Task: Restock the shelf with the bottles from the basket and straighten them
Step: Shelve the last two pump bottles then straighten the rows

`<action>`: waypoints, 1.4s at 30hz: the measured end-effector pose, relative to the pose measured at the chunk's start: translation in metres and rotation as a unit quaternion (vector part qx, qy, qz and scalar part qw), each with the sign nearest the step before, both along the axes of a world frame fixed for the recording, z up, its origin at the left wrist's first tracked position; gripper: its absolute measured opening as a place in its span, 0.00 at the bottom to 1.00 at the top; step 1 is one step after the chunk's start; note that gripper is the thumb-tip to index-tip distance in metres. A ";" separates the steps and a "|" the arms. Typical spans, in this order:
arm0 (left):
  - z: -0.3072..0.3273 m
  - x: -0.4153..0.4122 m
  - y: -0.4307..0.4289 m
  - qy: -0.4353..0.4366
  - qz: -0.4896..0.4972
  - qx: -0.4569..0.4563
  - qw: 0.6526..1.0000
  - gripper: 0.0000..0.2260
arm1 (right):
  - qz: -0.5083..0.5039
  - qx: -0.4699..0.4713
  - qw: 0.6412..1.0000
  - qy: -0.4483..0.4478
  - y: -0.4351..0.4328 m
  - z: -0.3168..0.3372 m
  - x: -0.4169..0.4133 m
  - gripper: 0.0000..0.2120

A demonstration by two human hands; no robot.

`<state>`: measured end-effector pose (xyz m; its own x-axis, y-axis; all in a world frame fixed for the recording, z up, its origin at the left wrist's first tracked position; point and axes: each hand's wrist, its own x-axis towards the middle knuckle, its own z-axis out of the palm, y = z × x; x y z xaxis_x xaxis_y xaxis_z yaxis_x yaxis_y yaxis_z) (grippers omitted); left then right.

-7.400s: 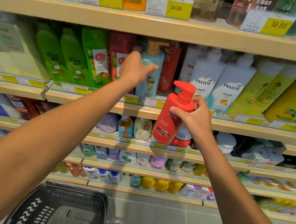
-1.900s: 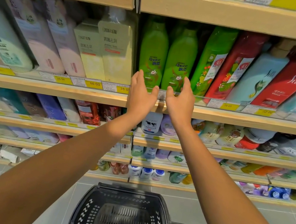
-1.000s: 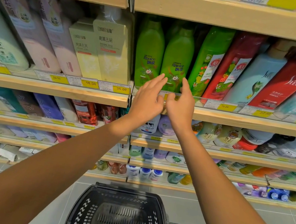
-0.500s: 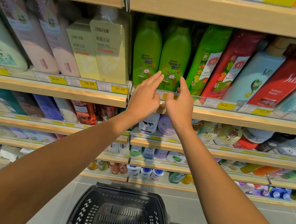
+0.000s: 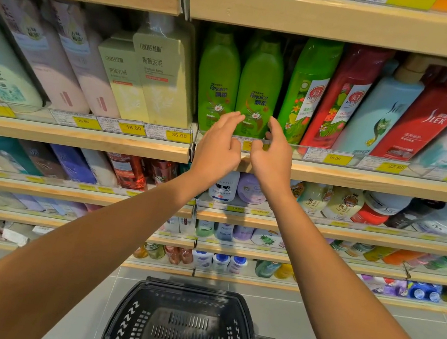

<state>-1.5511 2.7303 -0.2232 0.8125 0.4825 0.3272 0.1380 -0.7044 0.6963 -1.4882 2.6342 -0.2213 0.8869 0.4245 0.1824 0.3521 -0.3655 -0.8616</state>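
Two green Rejoice bottles stand upright side by side on the shelf (image 5: 361, 180), the left one (image 5: 217, 80) and the right one (image 5: 259, 87). My left hand (image 5: 218, 146) and my right hand (image 5: 273, 158) are raised at the foot of the right bottle, one on each side. Their fingertips are at its lower label, just over the clear price rail (image 5: 316, 150). The fingers are loosely bent and hold nothing. The black basket (image 5: 188, 288) sits on the floor below me and shows no bottles inside.
Right of the green pair stand a lime bottle (image 5: 306, 88), a dark red bottle (image 5: 342, 97), a pale blue pump bottle (image 5: 377, 114) and a red Sleek bottle (image 5: 429, 120). Cream boxes (image 5: 160, 77) stand to the left. Lower shelves hold several small bottles.
The red pump bottle held in my right hand earlier is gone from it. Both hands moved left to the green bottles; in the last second their fingers bent slightly and sank toward the rail.
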 end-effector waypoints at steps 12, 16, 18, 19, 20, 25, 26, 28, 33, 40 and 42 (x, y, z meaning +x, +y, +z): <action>-0.004 0.019 -0.047 -0.052 -0.026 0.023 0.998 0.21 | -0.048 0.038 0.996 -0.060 -0.059 0.002 0.013 0.22; -0.011 0.029 -0.067 -0.017 -0.044 0.040 0.998 0.26 | -0.014 0.018 0.998 -0.053 -0.078 0.000 0.023 0.24; -0.013 0.033 -0.076 -0.002 -0.042 0.044 0.998 0.28 | -0.002 0.016 0.999 -0.048 -0.084 0.000 0.028 0.24; -0.014 0.036 -0.080 0.004 -0.039 0.040 0.998 0.28 | 0.003 0.015 0.999 -0.048 -0.086 0.000 0.030 0.25; -0.014 0.037 -0.084 0.009 -0.035 0.033 0.999 0.29 | 0.008 0.014 0.999 -0.050 -0.087 0.000 0.033 0.25; -0.015 0.043 -0.091 0.022 -0.022 0.022 0.999 0.30 | 0.042 0.007 0.998 -0.045 -0.088 0.001 0.041 0.26; -0.015 0.045 -0.091 0.022 -0.019 0.025 0.999 0.31 | 0.048 0.006 0.998 -0.044 -0.088 0.001 0.043 0.26; -0.014 0.047 -0.089 0.022 -0.012 0.029 0.999 0.31 | 0.058 0.005 0.997 -0.045 -0.086 0.001 0.045 0.26; -0.012 0.051 -0.082 0.020 -0.002 0.017 1.000 0.30 | 0.071 0.000 0.997 -0.039 -0.082 0.003 0.049 0.26; -0.014 0.050 -0.079 0.007 -0.024 0.050 0.998 0.29 | 0.082 0.008 0.996 -0.036 -0.082 0.001 0.053 0.25; -0.014 0.050 -0.080 0.011 -0.022 0.046 0.999 0.30 | 0.087 0.006 0.996 -0.036 -0.082 0.001 0.053 0.24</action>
<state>-1.5009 2.6508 -0.2370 0.8394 0.4156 0.3503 0.1206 -0.7709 0.6255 -1.4356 2.5525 -0.2203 0.7845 0.5682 0.2484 0.4703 -0.2842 -0.8355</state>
